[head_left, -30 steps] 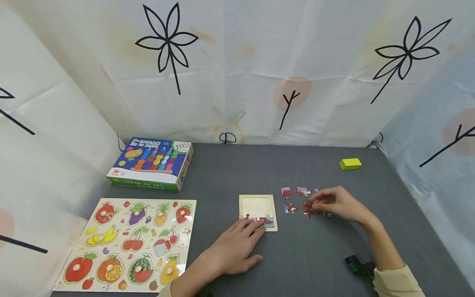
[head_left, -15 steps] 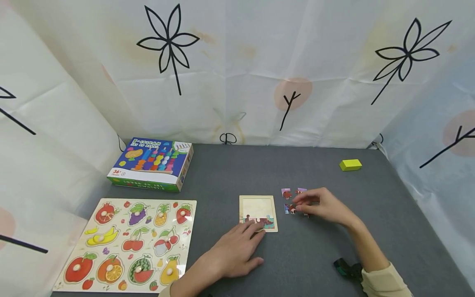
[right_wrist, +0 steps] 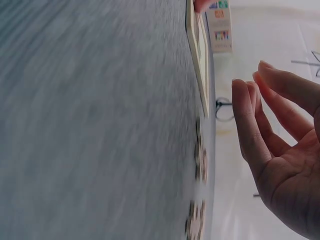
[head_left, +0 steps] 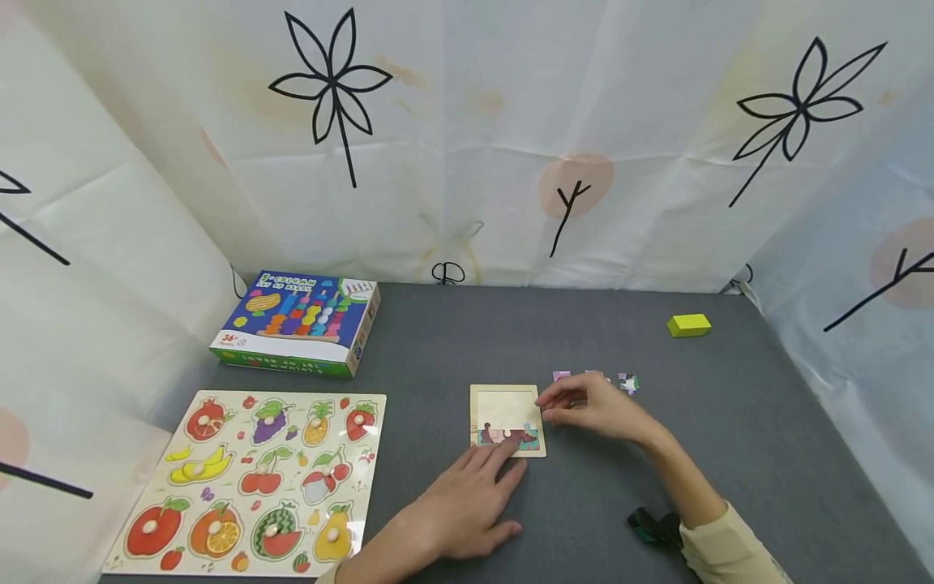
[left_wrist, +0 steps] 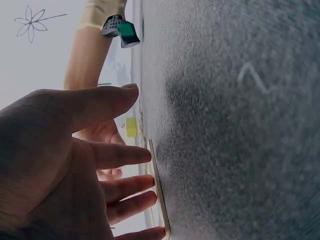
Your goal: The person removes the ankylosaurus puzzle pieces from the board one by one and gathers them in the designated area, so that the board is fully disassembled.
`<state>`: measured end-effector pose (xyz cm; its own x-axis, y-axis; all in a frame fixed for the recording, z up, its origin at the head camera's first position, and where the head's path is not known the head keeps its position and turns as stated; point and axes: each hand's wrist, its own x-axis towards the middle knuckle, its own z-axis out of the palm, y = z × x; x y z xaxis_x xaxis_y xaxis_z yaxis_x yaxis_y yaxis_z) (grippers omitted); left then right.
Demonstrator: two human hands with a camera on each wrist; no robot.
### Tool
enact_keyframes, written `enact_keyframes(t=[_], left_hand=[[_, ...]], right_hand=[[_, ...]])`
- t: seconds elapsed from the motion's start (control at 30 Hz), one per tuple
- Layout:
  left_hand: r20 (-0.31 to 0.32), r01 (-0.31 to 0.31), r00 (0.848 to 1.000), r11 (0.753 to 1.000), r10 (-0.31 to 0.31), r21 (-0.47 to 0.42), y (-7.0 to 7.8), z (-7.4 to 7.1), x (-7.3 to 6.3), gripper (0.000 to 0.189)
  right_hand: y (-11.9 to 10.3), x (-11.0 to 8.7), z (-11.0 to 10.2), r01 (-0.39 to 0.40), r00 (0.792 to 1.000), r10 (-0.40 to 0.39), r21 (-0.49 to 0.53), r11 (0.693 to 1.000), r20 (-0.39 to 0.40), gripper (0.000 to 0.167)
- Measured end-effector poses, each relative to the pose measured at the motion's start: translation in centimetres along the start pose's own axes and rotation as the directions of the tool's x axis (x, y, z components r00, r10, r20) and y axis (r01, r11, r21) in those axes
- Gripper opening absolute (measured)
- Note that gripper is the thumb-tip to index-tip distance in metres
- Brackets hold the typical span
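A small square wooden puzzle board [head_left: 506, 405] lies before me, with several picture pieces [head_left: 503, 436] fitted along its near side. My left hand [head_left: 467, 507] rests palm down, its extended fingertips on the board's near edge. The left wrist view shows those fingers [left_wrist: 125, 155] spread and reaching the edge. My right hand [head_left: 598, 412] hovers at the board's right edge with bent fingers. In the right wrist view a gap shows between thumb and fingertips, and no piece is visible there. Loose jigsaw pieces [head_left: 628, 384] lie beyond this hand, which hides others.
A large fruit puzzle board [head_left: 302, 396] lies at the left, and a blue-and-green toy box [head_left: 295, 320] stands behind it. At the back right sits a yellow block [head_left: 689, 326]. A patterned curtain [head_left: 481, 122] hangs behind the grey table.
My right hand has moved left from over the loose pieces to the small board's right edge. The left hand has drawn slightly toward me, still touching the board.
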<state>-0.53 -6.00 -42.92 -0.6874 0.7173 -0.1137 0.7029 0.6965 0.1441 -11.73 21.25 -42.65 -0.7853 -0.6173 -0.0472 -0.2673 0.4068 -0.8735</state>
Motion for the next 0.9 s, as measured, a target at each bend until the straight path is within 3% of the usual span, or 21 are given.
enact_keyframes(t=[0.4,0.67,0.9], left_hand=[[0.077,0.026,0.997,1.0,-0.026,0.0,0.3,0.1,-0.1,0.078],[0.075,0.027,0.997,0.999,-0.028,0.022,0.5,-0.2,-0.4,0.077],[0.077,0.022,0.997,0.999,-0.025,0.044,0.6,-0.1,-0.4,0.077]], right_hand=[[-1.0,3.2,2.3,0.03,0.994,-0.028,-0.016,0.999,0.107,0.021],[-1.3,5.0,3.7,0.053,0.977,-0.059,0.032,0.998,0.205,0.018],[-1.8,5.9,4.4,0.025,0.972,-0.019,-0.024,0.999,0.232,0.017]])
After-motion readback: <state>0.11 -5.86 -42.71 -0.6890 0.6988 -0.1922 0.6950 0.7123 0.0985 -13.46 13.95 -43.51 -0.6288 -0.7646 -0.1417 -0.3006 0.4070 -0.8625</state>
